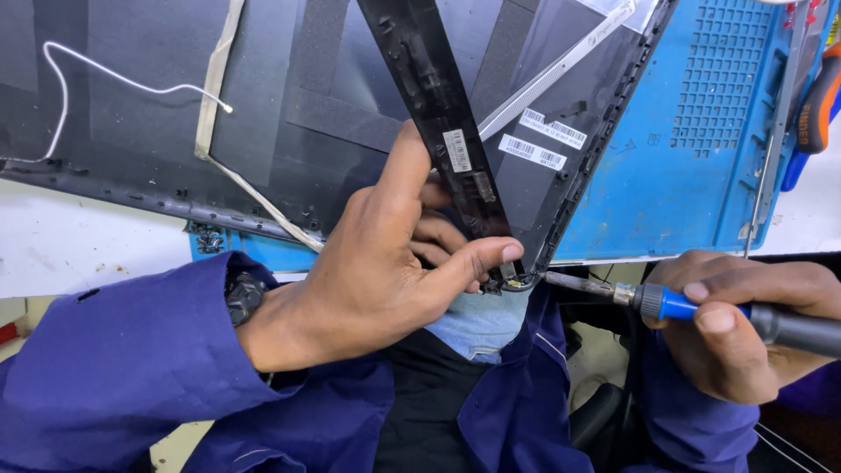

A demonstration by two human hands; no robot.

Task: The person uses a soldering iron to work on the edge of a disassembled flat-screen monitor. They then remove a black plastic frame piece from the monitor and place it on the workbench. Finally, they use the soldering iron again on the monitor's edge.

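Note:
My left hand (385, 263) grips the lower end of a long black plastic bezel strip (438, 114), thumb and fingers pinching it near the corner of a dark laptop lid shell (289, 105). My right hand (745, 324) holds a screwdriver (701, 308) with a blue collar and dark grey handle. Its metal tip (561, 280) touches the lid's near corner, just beside my left fingertips. The lid lies inner side up, with white barcode stickers (543, 140) showing.
A blue repair mat (692, 158) with a gridded tray lies under the lid on a white table (70, 245). A white antenna wire (114, 79) and flat cable (215, 96) cross the lid. Orange-handled pliers (819, 105) rest at the right edge. Small screws (208, 238) lie on the mat.

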